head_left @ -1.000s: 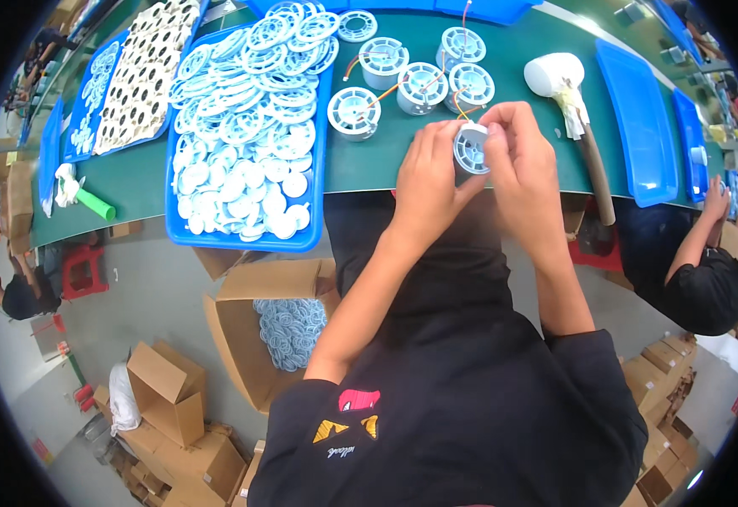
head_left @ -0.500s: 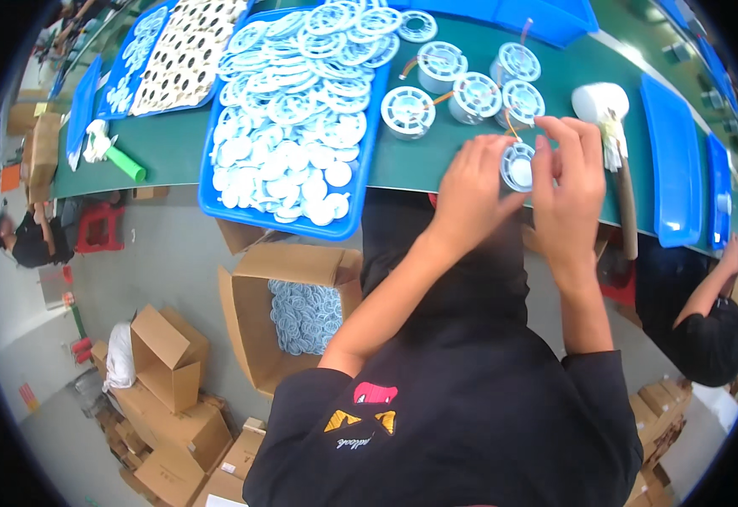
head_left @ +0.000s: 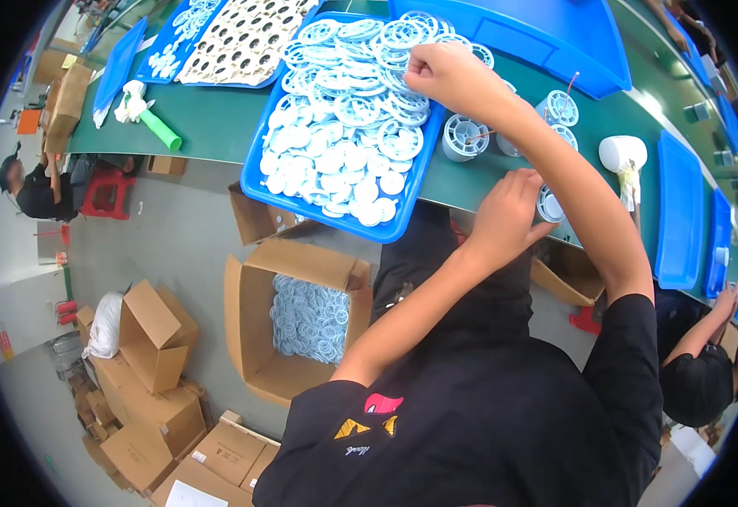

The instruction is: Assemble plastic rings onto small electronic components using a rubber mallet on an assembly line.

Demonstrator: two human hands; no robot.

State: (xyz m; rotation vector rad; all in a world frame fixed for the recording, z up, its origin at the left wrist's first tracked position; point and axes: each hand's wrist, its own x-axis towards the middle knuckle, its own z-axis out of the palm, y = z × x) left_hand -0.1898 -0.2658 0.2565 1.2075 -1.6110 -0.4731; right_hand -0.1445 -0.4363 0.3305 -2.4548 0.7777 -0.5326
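Note:
My left hand (head_left: 508,211) is closed round the side of a pale round plastic housing (head_left: 550,205) at the front edge of the green table. My right hand (head_left: 457,78) reaches across to the far right part of a heaped blue tray (head_left: 390,228). Its fingers are pressed together at the pile of pale spoked plastic rings (head_left: 358,110); whatever is between them is hidden. Small white discs (head_left: 331,160) fill the near part of that tray. More round housings with thin wires, such as one housing (head_left: 465,139), stand upright beyond my left hand, partly behind my right forearm.
A white-headed mallet (head_left: 622,155) lies to the right, beside an upended-looking blue tray (head_left: 678,211). Far left are a tray of cream parts (head_left: 238,42) and a green-handled tool (head_left: 160,131). Below stands an open carton (head_left: 242,325) of blue rings. A co-worker (head_left: 702,372) sits at right.
My right hand has left the housing and moved up and left to the ring pile. My left hand stays on the housing. The whole view has shifted, with the table things further right.

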